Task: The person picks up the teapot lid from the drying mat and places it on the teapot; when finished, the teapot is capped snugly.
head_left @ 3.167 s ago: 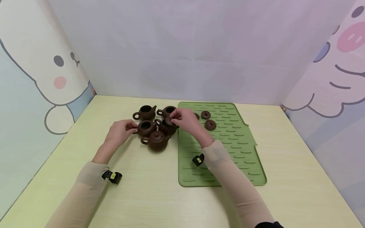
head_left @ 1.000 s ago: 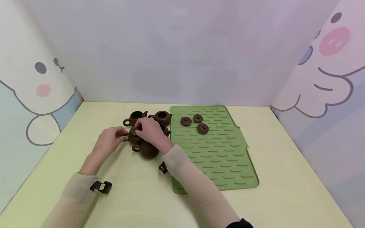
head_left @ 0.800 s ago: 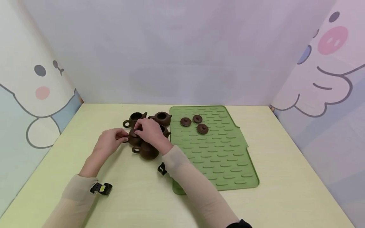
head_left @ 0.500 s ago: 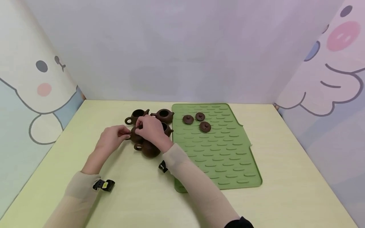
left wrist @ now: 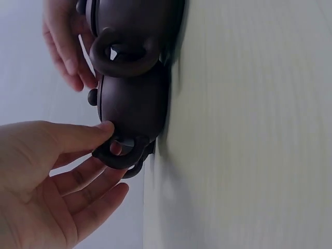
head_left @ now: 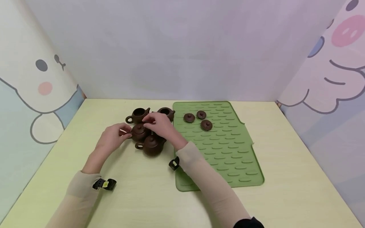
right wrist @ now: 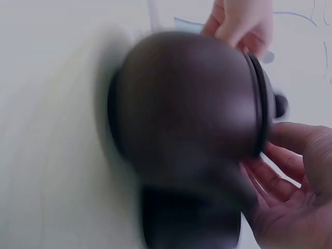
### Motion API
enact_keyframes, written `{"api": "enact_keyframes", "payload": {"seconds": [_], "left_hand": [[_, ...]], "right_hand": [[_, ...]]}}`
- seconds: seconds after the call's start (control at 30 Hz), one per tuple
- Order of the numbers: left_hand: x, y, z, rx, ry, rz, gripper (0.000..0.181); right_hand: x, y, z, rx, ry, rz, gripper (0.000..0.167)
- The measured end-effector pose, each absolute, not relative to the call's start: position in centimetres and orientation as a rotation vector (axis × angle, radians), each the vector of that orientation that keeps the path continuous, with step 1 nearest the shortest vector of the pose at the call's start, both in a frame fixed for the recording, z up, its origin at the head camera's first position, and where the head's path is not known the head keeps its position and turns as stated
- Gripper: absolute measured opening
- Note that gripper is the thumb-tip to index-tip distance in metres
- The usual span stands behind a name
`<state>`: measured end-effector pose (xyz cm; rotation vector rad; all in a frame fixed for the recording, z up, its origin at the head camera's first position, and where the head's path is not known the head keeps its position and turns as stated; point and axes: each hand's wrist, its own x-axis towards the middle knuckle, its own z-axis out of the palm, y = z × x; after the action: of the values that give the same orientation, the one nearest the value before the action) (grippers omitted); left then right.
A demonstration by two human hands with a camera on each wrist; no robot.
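Note:
My left hand (head_left: 112,138) grips the handle of a small dark brown teapot (left wrist: 132,106); its thumb rests by the handle. A knobbed lid (head_left: 139,128) sits on this teapot. Just right of that lid is my right hand (head_left: 163,126), fingers loosely bent, holding nothing visible. Another lidded teapot (head_left: 153,148) stands in front and looms blurred in the right wrist view. Behind stand two lidless teapots, one at the back left (head_left: 138,119) and one at the back right (head_left: 170,116). My right hand largely hides the teapot beneath it.
A green ridged mat (head_left: 219,152) lies right of the teapots on the pale wooden table (head_left: 134,196). Three brown lids rest near its back: a left lid (head_left: 189,117), a back lid (head_left: 201,114) and a front lid (head_left: 206,125). A pale curtain (head_left: 182,53) closes the back.
My right hand carried a lid from over the neighbouring teapot onto the one my left hand holds, then released it and shifted right. My left hand has kept the handle throughout.

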<state>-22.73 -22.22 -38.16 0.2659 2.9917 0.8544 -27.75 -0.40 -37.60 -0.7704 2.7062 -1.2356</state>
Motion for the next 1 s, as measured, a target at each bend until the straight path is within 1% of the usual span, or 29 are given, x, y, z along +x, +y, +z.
{"api": "enact_keyframes", "payload": {"seconds": [0.23,0.53,0.8,1.0], "left_hand": [[-23.1,-21.5,-37.2,0.307,2.998,0.933,0.030],[-24.3,-19.6,-36.2,0.412,3.003,0.961,0.034],[-25.9,-17.7,-36.3,0.500,2.980,0.915,0.036],[-26.7,-16.6,-36.8,0.544,2.953,0.857,0.036]], "right_hand": [[-28.6,3.5,-37.1,-0.688,2.681,-1.316,0.022],[-28.4,8.3,-36.4,-0.517,2.702,-1.356,0.022],[-28.3,11.9,-36.7,-0.416,2.730,-1.393,0.021],[-28.1,14.6,-37.1,-0.356,2.747,-1.397,0.023]]}}
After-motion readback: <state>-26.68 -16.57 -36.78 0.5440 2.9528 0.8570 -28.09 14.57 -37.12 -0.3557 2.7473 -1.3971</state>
